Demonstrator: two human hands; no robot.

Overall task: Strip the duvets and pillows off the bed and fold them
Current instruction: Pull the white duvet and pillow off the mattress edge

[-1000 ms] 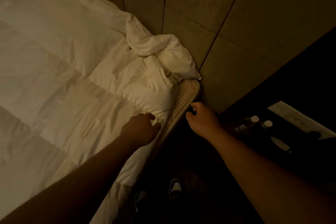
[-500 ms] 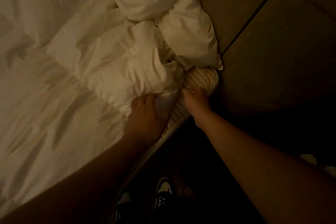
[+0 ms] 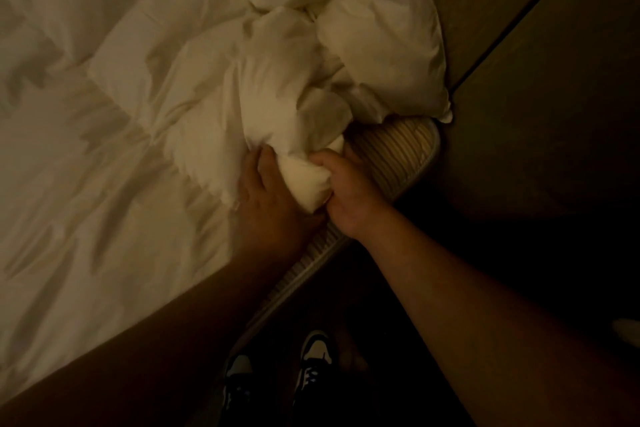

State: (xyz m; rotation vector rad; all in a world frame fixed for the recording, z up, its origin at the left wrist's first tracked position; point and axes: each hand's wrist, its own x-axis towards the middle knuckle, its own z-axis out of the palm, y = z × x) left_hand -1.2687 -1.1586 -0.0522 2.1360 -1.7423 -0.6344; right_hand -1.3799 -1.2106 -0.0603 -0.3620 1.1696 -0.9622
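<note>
A white duvet (image 3: 104, 121) covers the bed, bunched into a crumpled heap (image 3: 294, 55) at the corner by the wall. Its corner (image 3: 304, 180) is pinched between both hands. My left hand (image 3: 266, 198) grips that corner from the left side. My right hand (image 3: 349, 191) closes on it from the right, fingers curled into the fabric. The striped mattress (image 3: 398, 152) shows bare beneath the lifted corner. The light is dim.
A panelled wall (image 3: 519, 45) runs close along the bed's head corner. My two dark-and-white shoes (image 3: 277, 378) stand on the dark floor beside the bed edge. A pale object (image 3: 628, 331) shows at the right border.
Both hands went from reaching at the bed corner to closing on the duvet corner. The view has moved in nearer to the corner.
</note>
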